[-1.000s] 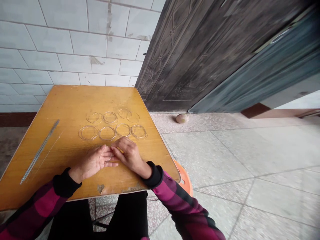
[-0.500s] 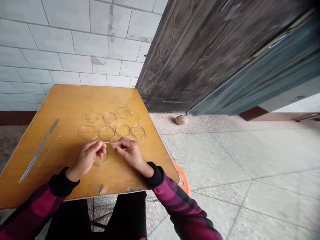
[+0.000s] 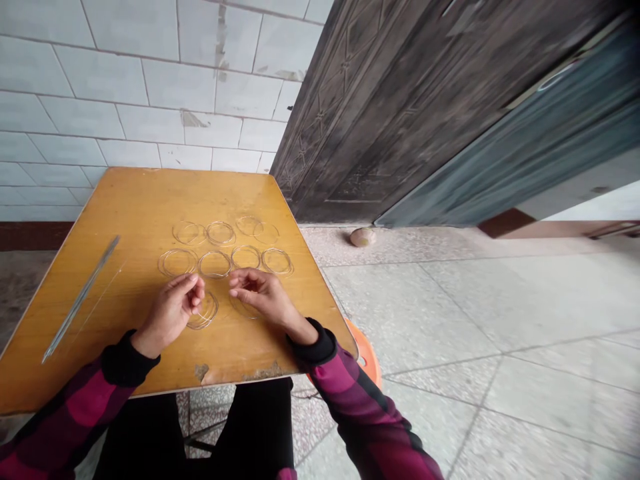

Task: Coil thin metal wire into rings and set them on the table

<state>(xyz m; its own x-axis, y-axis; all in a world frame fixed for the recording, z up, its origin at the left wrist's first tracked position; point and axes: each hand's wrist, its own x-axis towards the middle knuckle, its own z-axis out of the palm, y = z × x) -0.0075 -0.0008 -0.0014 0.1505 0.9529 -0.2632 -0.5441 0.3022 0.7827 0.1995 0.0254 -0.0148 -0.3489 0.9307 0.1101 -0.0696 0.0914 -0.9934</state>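
Low over the near part of the wooden table (image 3: 280,347), my left hand (image 3: 170,310) is curled with thumb and index finger together; whatever lies in the pinch, if anything, is hidden. A wire coil (image 3: 209,319) lies just right of it, partly behind its fingers. Opposite, my right hand (image 3: 265,297) has a gap between thumb and fingers, with no wire visible in it. Beneath its palm shows a faint thin wire ring (image 3: 246,311), mostly covered. Beyond both hands, several wire coils (image 3: 215,275) are laid out in two rows, the farther ones thinner.
On the table's left lies a bundle of straight grey metal rods (image 3: 80,300), with a single thin wire (image 3: 100,298) beside it. An orange stool (image 3: 369,353) sits below the right edge. A round stone (image 3: 363,237) rests on the floor by the dark door (image 3: 360,153).
The short wire stretched between my two hands no longer shows. My hands have drawn slightly apart, the right one's fingers have loosened, and a thin ring now shows beneath it.
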